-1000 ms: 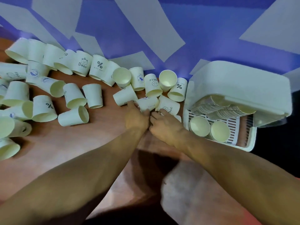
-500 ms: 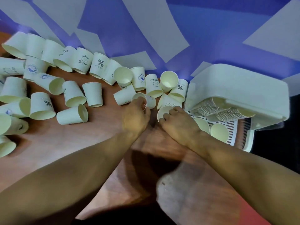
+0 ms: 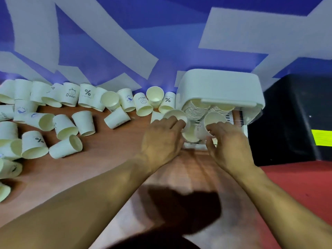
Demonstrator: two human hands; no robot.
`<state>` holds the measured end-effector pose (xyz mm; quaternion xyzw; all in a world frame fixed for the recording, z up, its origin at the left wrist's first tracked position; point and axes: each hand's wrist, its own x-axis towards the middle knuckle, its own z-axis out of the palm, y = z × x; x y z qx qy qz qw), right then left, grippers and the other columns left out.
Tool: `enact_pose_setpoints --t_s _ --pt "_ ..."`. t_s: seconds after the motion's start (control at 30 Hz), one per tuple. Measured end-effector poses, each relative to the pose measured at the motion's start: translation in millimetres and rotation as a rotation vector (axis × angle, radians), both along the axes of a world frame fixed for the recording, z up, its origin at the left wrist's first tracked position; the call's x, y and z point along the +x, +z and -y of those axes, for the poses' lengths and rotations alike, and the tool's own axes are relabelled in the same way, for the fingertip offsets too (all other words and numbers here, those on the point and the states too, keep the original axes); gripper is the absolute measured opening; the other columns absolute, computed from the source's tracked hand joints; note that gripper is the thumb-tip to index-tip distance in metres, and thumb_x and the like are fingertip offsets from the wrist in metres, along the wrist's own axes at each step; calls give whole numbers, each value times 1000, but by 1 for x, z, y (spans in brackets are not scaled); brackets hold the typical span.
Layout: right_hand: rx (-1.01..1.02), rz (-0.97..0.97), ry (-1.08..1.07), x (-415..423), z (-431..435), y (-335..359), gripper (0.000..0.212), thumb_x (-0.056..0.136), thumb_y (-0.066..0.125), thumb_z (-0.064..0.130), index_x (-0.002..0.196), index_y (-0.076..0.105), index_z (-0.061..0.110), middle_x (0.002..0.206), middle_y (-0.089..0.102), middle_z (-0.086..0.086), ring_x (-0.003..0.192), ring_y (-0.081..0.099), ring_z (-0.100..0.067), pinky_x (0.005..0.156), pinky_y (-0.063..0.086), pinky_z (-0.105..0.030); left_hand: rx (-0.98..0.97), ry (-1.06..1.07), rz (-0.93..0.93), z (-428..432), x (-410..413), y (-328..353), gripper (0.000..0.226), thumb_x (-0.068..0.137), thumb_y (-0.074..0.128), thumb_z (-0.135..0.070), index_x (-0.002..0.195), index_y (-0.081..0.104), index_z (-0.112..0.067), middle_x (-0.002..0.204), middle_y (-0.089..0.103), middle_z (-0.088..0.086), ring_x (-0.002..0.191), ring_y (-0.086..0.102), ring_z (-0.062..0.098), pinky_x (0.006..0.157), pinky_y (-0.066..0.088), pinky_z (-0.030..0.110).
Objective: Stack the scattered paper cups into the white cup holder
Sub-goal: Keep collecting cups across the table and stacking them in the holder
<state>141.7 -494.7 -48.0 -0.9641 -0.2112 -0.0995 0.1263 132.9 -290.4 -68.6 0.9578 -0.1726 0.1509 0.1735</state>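
Blue and white wall across the back, well beyond the fingertips. The brown wooden table spreads under both forearms. Out past the right hand's little finger sits a black box with a yellow label.

Straight ahead of both sets of fingers stands the white cup holder, its open front facing the hands, with stacked cups leaning out of it just above the knuckles. Rows of loose cups stretch away to the left of the left-hand fingers, most of them tipped on their sides and a few mouth down, some printed with a percent sign or a bear.

Now the hands. The left hand is at the holder's left front corner, fingers curled over the side of the left cup, gripping it with its mouth tilted up toward the camera. The right hand is right at the holder's opening, fingers wrapped round the right cup with the thumb below, mouth tilted up too, just under the stacks.

Between the two sets of fingers a third cup lies on the holder's tray. Whether either hand touches it, I cannot tell.
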Motion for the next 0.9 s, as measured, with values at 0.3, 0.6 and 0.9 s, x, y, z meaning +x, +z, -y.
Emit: enact_pose_setpoints --t_s 0.3,0.6,0.9 --pt "-60 -65 -60 8 42 -32 20 70 67 7 89 65 11 74 60 -5 72 56 -32 71 48 -44 128 -91 -75 53 7 -12 21 69 66 -18 89 64 -15 76 57 3 65 53 28 56 38 33" --pt "-147 -183 -62 23 30 -85 9 80 66 22 84 67 13 75 62 -5 74 58 -30 68 44 -37 278 -207 -276 58 24 -50 17 77 69 -16 94 65 -16 81 61 4 72 56 27 65 44 34" --pt "-142 -221 -94 26 30 -109 25 91 53 30 80 69 15 73 62 -3 73 56 -28 71 39 -38 252 -264 -408 53 38 -76 28 85 62 -12 112 67 -21 98 63 3 90 56 27 76 46 35"
